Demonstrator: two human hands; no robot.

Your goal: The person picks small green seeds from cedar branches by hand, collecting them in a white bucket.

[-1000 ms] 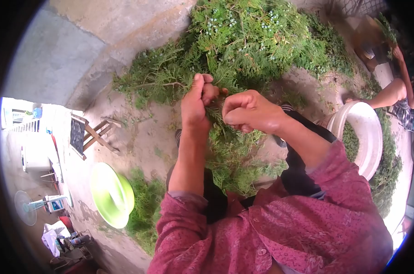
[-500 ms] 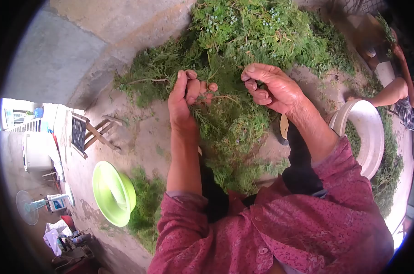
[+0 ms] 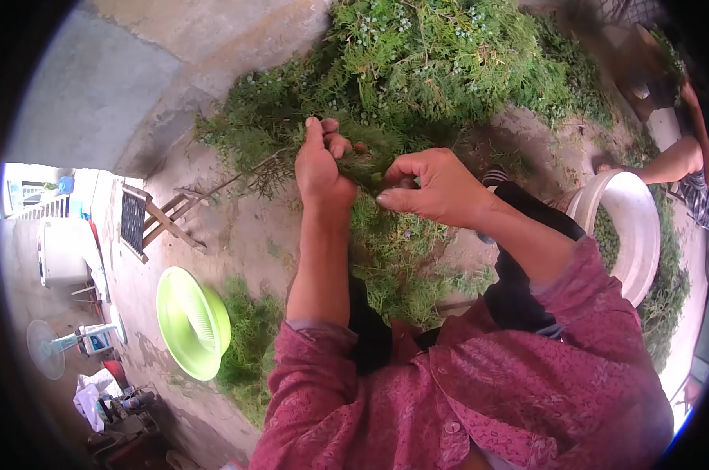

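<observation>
My left hand [image 3: 323, 168] is closed around a leafy evergreen branch [image 3: 272, 168], whose thin bare stem sticks out to the left. Feathery green foliage fans out between my two hands. Just to the right, my right hand [image 3: 436, 188] is pinched, thumb against curled fingers, at the edge of that foliage. What lies between those fingertips is hidden. Beyond both hands is a large heap of evergreen branches [image 3: 448, 63] bearing small pale blue-green berries. More cut sprigs [image 3: 405, 290] lie on the ground between my legs.
A lime-green basin [image 3: 166, 313] stands on the left, near a small folding stool [image 3: 155, 223]. On the right is a white bucket [image 3: 640, 235] with green bits inside. Another person's arm [image 3: 667, 160] reaches in at far right. A fan [image 3: 49, 348] stands far left.
My right hand has moved left and down, turning over, toward the foliage by my left hand. The branch in my left hand has shifted, its stem now angling down to the left.
</observation>
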